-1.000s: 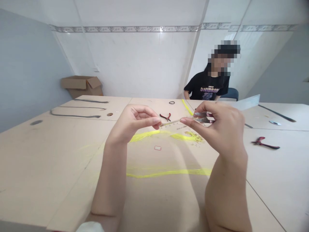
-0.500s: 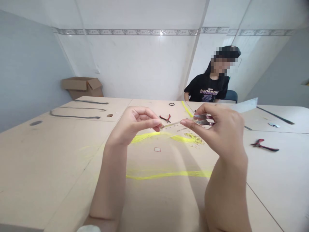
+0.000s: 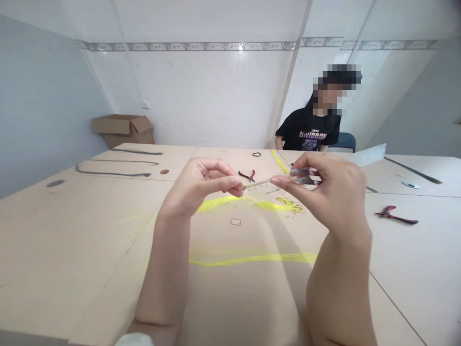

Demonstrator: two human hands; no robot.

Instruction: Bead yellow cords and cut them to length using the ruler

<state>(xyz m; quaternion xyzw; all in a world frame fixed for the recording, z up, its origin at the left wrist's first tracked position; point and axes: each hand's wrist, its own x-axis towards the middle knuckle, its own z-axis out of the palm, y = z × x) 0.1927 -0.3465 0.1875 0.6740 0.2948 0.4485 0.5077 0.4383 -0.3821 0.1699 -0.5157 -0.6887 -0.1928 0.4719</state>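
Observation:
A clear plastic packet (image 3: 260,182), seen nearly edge-on, stretches between my hands above the table. My left hand (image 3: 201,187) pinches its left end between thumb and fingertips. My right hand (image 3: 333,190) grips the other end, thumb underneath; shiny, reddish-edged pieces (image 3: 306,177) show between its fingers, and I cannot make out what they are. Behind that hand a pale translucent sheet (image 3: 370,154) sticks out; whether it is joined to the packet is hidden. Below lie a bundle of yellow cords (image 3: 216,203) and its curled, brownish ends (image 3: 288,205).
Another yellow bundle (image 3: 252,260) crosses the table nearer me, with a small red-edged label (image 3: 235,222) beyond it. Red-handled pliers (image 3: 248,175) lie behind my hands, more pliers (image 3: 396,216) to the right. Grey cords (image 3: 115,173) lie left; a person (image 3: 309,129) sits opposite.
Both hands keep their grip and have barely moved. The packet is tilted a little more edge-on. The whole view has shifted very slightly.

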